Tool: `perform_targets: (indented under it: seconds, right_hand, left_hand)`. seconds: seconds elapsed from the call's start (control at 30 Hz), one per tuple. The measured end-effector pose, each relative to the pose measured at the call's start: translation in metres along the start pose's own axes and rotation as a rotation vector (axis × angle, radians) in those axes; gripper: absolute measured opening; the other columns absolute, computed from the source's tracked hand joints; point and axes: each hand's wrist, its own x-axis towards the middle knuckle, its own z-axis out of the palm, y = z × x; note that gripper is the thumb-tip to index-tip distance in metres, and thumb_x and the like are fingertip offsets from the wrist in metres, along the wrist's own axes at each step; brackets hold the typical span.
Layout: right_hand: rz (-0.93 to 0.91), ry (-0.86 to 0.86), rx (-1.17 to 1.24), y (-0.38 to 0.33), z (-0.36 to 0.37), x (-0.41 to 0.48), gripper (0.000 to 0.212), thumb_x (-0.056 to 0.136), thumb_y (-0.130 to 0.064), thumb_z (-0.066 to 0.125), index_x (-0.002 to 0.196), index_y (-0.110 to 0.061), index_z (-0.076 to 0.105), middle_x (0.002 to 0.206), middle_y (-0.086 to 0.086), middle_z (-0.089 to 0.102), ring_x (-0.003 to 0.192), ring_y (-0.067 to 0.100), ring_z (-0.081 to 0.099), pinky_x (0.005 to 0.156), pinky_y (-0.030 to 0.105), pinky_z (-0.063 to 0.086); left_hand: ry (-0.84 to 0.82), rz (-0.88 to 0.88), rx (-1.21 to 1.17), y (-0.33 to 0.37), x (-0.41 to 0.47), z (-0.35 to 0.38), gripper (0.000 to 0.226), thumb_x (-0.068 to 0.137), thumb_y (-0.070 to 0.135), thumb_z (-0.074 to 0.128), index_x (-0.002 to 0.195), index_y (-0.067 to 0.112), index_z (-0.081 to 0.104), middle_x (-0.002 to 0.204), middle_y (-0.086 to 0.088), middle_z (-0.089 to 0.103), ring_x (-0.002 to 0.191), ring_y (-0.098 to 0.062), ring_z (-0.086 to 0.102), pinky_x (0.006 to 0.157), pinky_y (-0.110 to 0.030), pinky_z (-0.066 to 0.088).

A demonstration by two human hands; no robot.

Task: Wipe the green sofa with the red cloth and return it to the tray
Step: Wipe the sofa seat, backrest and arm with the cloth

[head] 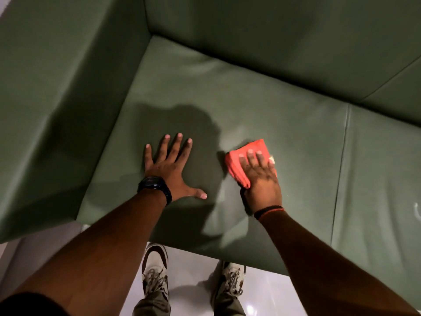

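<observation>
Mid-wipe imo: right hand (262,179) presses flat on the red cloth (245,160), one cloth only, on the green sofa (227,92) seat, at 3 o'clock of the left hand (169,166). Left grip released, splayed flat. Tray not in view, so return's left.

The person leans over a green sofa (262,92). The left hand (169,169) lies flat on the seat cushion, fingers spread, a dark watch (155,185) on its wrist. To its right, the right hand (262,179) presses a folded red cloth (246,160) against the same cushion. Two shoes (156,270) stand on the pale floor (193,270) nearest the camera.
</observation>
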Motion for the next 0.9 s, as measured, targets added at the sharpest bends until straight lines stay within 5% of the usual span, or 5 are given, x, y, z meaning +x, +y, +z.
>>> perform_targets:
  seconds: [0.23,0.47,0.6,0.77,0.9]
  right_hand:
    - [-0.172,-0.128,0.105,-0.053,0.004,-0.027,0.078,0.053,-0.007,0.081,0.127,-0.014,0.055,0.134,0.014,0.055,0.124,0.042,0.047,0.097,0.066,0.032]
    - [-0.088,-0.233,0.268,-0.041,-0.036,-0.009,0.064,0.075,-0.023,0.071,0.133,-0.029,0.046,0.142,-0.002,0.048,0.128,0.019,0.047,0.107,0.033,0.036]
    - [0.132,0.149,0.634,-0.024,-0.111,0.071,0.075,0.071,-0.001,0.046,0.138,-0.03,0.027,0.146,0.008,0.04,0.127,0.029,0.048,0.1,0.037,0.046]
    - [0.0,0.788,0.296,-0.002,-0.226,0.205,0.05,0.094,-0.022,0.025,0.135,0.006,0.034,0.136,0.033,0.043,0.127,0.051,0.037,0.108,0.054,0.029]
    - [-0.12,0.783,0.026,0.012,-0.26,0.271,0.064,0.079,-0.027,0.035,0.136,0.001,0.037,0.143,0.031,0.035,0.134,0.05,0.024,0.111,0.061,0.02]
  left_hand:
    - [-0.107,-0.007,0.012,0.003,0.0,-0.012,0.144,0.032,0.095,0.046,0.143,0.037,-0.024,0.158,0.006,-0.018,0.143,-0.023,-0.018,0.109,-0.063,-0.005]
    - [-0.34,-0.098,0.041,0.026,0.013,-0.054,0.133,0.053,0.075,0.063,0.148,0.028,-0.018,0.158,-0.001,-0.021,0.144,-0.027,-0.014,0.115,-0.056,0.007]
    - [-0.035,-0.03,-0.012,0.042,0.086,-0.135,0.132,0.057,0.074,0.066,0.147,0.024,-0.017,0.158,-0.004,-0.017,0.145,-0.026,-0.01,0.116,-0.053,0.004]
    - [0.592,0.183,0.098,0.06,0.211,-0.274,0.14,0.044,0.073,0.075,0.152,0.022,0.002,0.16,-0.006,0.003,0.145,-0.029,0.005,0.114,-0.055,0.005]
    - [0.676,0.227,0.233,0.064,0.269,-0.339,0.161,0.027,0.073,0.08,0.149,0.026,-0.013,0.16,-0.006,-0.004,0.144,-0.034,0.001,0.109,-0.063,0.002]
